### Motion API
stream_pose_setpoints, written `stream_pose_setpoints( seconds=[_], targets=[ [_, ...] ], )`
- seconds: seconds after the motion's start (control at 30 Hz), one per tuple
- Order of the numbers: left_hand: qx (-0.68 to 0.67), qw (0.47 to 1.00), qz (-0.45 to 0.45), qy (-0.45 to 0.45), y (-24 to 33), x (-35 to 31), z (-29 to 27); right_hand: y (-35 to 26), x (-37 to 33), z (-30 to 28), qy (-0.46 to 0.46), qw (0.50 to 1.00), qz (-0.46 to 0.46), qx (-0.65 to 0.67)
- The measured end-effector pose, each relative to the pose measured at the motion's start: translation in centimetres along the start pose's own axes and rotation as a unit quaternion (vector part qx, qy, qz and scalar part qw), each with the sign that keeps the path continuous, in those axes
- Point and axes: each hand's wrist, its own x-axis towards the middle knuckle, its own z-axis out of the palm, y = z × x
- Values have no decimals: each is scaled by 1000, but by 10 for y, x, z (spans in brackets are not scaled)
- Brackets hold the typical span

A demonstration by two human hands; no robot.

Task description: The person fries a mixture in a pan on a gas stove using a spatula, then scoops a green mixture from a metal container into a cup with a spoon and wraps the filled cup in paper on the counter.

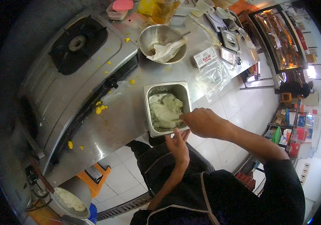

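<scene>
A deep rectangular stainless steel pan [147,107] sits at the front edge of the steel worktop, holding a soft white mash [165,111] heaped unevenly inside. My left hand [178,147] grips the pan's near side, thumb up at the rim and fingers against the outer wall. My right hand [201,122] is closed over the pan's right near corner. From its fingers a thin utensil [175,119] reaches into the mash; its working end is buried, so its exact kind is hidden.
A steel bowl [145,39] with a fork and crumpled paper stands behind the pan. Right of it are a small box [205,57] and clear plastic bag [215,78]. A gas stove [78,71] fills the left; yellow scraps [99,109] dot the worktop. A pot [70,202] stands lower left.
</scene>
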Motion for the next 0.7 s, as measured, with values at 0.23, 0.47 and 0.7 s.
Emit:
stream_pose_setpoints(
  seconds=[0.23,0.47,0.7],
  targets=[
    [-12,1000,-4,-2,1,-3,1,-18,33,-19,89,994,58,-37],
    [-34,999,11,-2,3,-2,2,-12,7,-30,40,996,66,-38],
    [-58,998,-5,6,2,-2,5,-7,10,-42,91,993,71,-30]
  ],
)
